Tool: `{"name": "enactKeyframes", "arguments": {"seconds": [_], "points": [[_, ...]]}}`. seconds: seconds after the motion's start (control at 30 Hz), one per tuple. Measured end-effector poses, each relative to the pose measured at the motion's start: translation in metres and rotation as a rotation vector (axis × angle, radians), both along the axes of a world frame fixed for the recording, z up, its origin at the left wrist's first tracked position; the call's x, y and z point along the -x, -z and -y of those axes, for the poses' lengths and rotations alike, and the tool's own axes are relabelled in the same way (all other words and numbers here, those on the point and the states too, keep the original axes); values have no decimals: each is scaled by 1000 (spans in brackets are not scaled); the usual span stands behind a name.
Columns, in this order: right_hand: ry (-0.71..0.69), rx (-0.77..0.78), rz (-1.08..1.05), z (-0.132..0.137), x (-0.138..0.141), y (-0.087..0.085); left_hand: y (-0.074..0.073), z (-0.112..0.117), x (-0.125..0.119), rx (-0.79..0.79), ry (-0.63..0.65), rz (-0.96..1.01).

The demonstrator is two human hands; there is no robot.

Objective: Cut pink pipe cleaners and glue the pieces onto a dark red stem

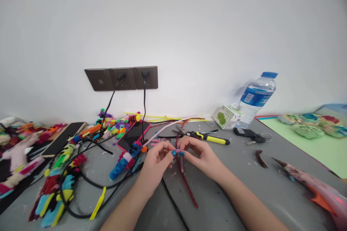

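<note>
Messy counter (pixel 230 187): left hand (pixel 155 160) & right hand (pixel 202 155) both pinch fuzzy blue-pink bit (pixel 178 152); w/ a loose pinch it could untwist.

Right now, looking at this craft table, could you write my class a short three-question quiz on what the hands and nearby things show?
1. True or false: the left hand and the right hand both pinch the small blue piece.
2. What lies on the table just beyond the hands? A) yellow-handled pliers B) a spoon C) a cup
3. Fill in: the water bottle has a ____ cap.
Key: 1 true; 2 A; 3 blue.
</note>
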State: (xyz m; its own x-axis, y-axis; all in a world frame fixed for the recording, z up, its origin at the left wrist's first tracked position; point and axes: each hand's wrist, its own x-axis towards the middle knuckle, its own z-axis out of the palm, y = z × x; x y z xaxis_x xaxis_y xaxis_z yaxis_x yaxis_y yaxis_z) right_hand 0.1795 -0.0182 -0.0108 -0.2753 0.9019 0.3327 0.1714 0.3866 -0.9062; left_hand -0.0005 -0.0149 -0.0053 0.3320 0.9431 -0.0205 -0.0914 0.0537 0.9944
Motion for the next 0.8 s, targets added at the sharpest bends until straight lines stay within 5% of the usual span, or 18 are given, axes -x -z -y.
{"name": "enactKeyframes", "arguments": {"seconds": [0.37, 0.57, 0.8], "points": [[-3, 13, 26, 4, -1, 2, -1, 0, -2, 22, 42, -120], [-15, -29, 36, 4, 1, 2, 0, 0, -2, -123, 8, -231], [24, -58, -8, -1, -2, 8, 4, -1, -2, 15, 2, -137]]}}
